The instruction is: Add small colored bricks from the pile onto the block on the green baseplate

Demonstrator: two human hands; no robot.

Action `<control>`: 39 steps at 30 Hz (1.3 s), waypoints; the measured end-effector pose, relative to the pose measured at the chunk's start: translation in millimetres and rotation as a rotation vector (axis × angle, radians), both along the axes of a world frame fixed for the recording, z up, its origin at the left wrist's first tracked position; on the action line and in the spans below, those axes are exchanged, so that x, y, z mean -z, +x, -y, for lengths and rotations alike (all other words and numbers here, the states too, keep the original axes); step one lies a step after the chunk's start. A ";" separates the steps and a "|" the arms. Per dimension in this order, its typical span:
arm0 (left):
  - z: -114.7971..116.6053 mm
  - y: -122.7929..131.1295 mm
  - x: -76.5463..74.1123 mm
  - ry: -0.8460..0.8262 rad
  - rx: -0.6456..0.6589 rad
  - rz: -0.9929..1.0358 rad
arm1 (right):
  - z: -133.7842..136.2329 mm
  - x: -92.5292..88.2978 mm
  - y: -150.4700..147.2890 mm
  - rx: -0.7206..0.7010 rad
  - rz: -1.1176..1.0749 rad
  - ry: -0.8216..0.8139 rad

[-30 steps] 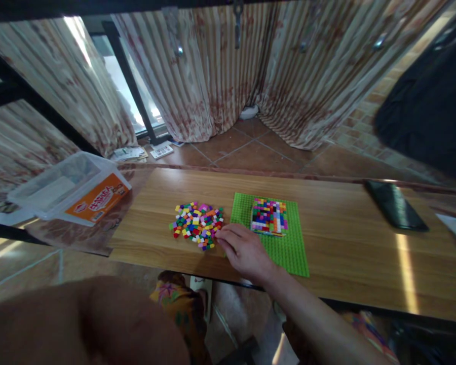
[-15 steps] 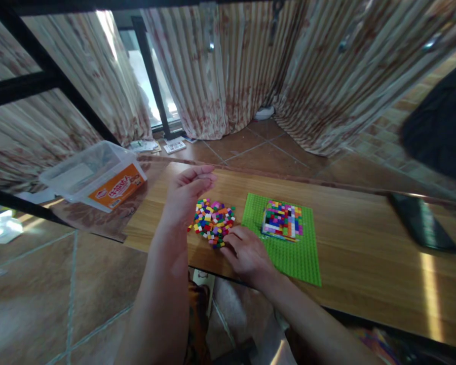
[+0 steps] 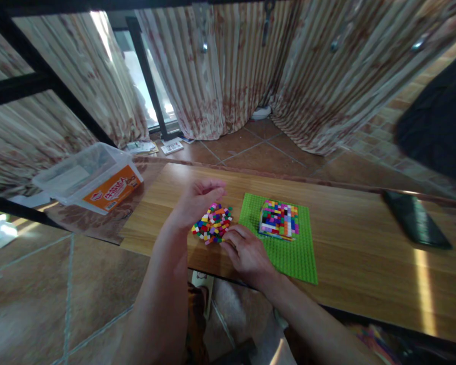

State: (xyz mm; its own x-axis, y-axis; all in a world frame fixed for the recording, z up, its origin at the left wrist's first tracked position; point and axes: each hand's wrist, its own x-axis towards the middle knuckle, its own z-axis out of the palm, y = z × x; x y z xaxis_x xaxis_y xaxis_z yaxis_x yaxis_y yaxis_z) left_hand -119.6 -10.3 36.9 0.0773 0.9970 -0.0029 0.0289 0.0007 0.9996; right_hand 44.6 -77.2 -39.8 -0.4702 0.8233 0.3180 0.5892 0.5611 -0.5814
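A pile of small multicoloured bricks [image 3: 213, 223] lies on the wooden table [image 3: 349, 228]. Above its far left side is my left hand [image 3: 199, 200], thumb and fingers pressed together; whatever they may hold is too small to see. My right hand [image 3: 247, 251] rests at the pile's right edge, its fingers closed down near the bricks, and their tips are partly hidden. Right of the pile lies a green studded baseplate [image 3: 296, 258], bearing a low square block of many-coloured bricks [image 3: 279, 219]. Neither hand touches that block.
A clear plastic box [image 3: 91, 175] with an orange label stands at the table's left end. On the right lies a dark phone-like object [image 3: 416, 219]. Striped curtains [image 3: 220, 76] hang beyond the table, and a black metal frame [image 3: 72, 109] crosses the left side.
My left hand has moved right and slightly down, closer over the pile. My right hand has stayed almost in place at the pile's edge. The whole view has shifted slightly.
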 end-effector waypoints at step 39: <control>13.6 81.1 22.1 0.395 0.179 -0.624 | -28.2 -35.2 75.4 0.425 -0.427 -0.016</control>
State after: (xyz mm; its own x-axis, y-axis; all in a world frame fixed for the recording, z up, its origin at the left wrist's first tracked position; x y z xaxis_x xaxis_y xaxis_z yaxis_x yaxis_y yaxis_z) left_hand -38.5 -23.9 14.8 0.3392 0.9052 0.2559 0.5548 -0.4122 0.7227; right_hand 120.0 -48.9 -4.6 0.0674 0.9173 0.3925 0.4729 0.3170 -0.8221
